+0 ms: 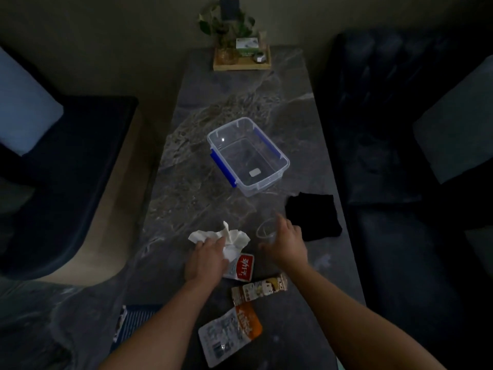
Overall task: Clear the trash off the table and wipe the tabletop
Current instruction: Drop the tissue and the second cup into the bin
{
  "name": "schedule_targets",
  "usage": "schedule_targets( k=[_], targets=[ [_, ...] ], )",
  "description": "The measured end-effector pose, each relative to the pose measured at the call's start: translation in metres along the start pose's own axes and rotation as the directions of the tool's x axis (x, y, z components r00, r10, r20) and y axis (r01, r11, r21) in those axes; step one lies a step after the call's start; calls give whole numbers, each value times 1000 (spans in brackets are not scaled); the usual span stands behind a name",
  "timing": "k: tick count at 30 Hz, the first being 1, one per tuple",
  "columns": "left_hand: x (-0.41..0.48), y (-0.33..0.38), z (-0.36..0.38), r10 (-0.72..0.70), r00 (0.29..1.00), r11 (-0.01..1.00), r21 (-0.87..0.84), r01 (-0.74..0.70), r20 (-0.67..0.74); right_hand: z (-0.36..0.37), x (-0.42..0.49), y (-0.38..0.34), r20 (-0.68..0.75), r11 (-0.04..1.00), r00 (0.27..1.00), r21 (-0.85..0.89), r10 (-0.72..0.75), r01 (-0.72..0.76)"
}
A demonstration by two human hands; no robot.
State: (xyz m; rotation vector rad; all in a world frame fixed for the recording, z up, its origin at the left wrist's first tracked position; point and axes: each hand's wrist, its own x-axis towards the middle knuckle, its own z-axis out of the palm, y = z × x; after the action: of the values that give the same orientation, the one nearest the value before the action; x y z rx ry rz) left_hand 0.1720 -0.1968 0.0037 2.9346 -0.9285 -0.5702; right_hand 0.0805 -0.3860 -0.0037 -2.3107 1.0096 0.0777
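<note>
Nearest the camera, at about 6 o'clock on the dark marbled tabletop (240, 102), lies a flat white and orange packet (229, 333), and just beyond it a brown snack wrapper (260, 288) lying crosswise. At 7 o'clock, by the tabletop's near left edge, sits a blue striped booklet (134, 320), partly hidden by the left forearm.

The left hand (206, 260) rests palm down on a crumpled white tissue (226, 239), its fingers (213, 243) spread loosely over the paper rather than clenched on it; under the heel of the hand and the tissue's lower edge is a small white pouch with a red label (242, 268).

The right hand (286, 241) is at a clear plastic cup (266, 232), fingers open wide and curved around it (in this dim light it cannot be told whether they actually touch it). Just beside the hand, at 3 o'clock, a folded black cloth (314, 216) lies near the tabletop's right edge.

Farther out, toward 12 o'clock at the middle of the tabletop, stands an open clear bin with blue clips (282, 156), set at an angle, with only a small pale label showing on its bottom. At the far end a wooden tray (241, 65) carries a leafy plant (226, 22) and a green and white box (246, 46).
</note>
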Motion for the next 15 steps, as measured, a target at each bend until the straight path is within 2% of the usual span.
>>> schedule_targets(
  k=[4,8,10,12,15],
  targets=[
    [7,-2,0,16,1000,991,131,-16,3,-1,1,4,-31,999,999,26,-31,32],
    [4,-7,6,1,999,1000,-19,-2,-44,-5,-10,7,-46,996,999,84,-2,5],
    [9,-8,6,-35,999,996,-79,33,-16,-6,-18,7,-59,995,998,99,6,0],
    [21,-9,4,-28,1000,998,-63,29,9,-8,-28,10,-85,995,996,105,7,2],
    [31,-14,0,10,999,996,-91,-14,-42,-10,-45,16,-117,994,993,103,-10,22]
  ],
)
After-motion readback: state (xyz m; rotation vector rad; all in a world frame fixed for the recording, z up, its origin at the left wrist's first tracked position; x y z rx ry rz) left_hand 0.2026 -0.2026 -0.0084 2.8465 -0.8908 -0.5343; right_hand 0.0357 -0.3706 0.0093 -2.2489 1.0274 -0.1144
